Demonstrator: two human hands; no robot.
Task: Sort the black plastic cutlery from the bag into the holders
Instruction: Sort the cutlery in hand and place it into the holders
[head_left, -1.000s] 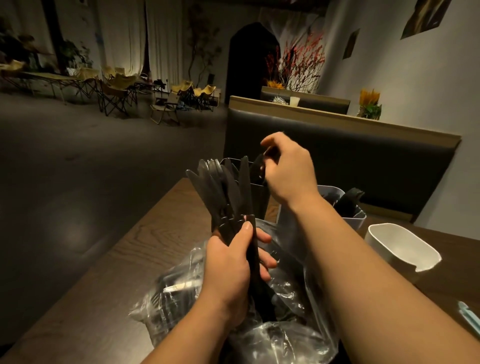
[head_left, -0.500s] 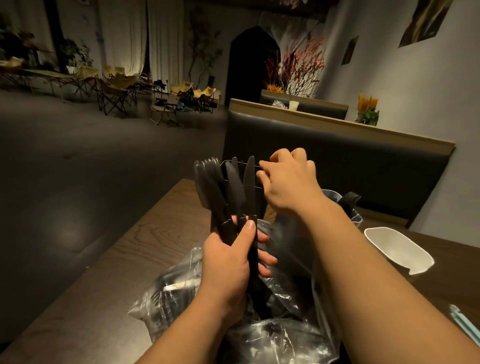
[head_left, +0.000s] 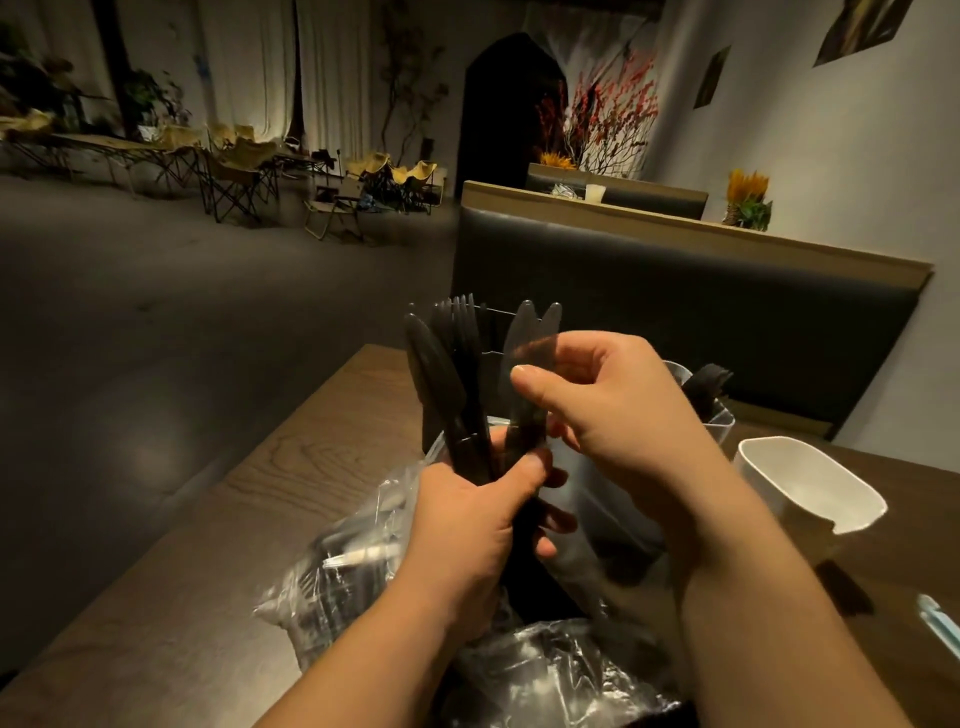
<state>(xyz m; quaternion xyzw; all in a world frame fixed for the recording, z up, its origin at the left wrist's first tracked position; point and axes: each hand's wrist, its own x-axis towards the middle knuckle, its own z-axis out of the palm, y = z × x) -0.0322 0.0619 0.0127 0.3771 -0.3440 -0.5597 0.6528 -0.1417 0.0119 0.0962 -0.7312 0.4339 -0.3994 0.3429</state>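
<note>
Cutlery (head_left: 453, 374) clutched in left hand (head_left: 467, 530)

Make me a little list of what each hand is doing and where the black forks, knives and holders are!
left hand: grips a bunch of black cutlery, upright, above the plastic bag
right hand: pinches a black knife in that bunch
clear holder: behind the right hand, black pieces sticking out of it
white holder: on the table, furthest right
</note>
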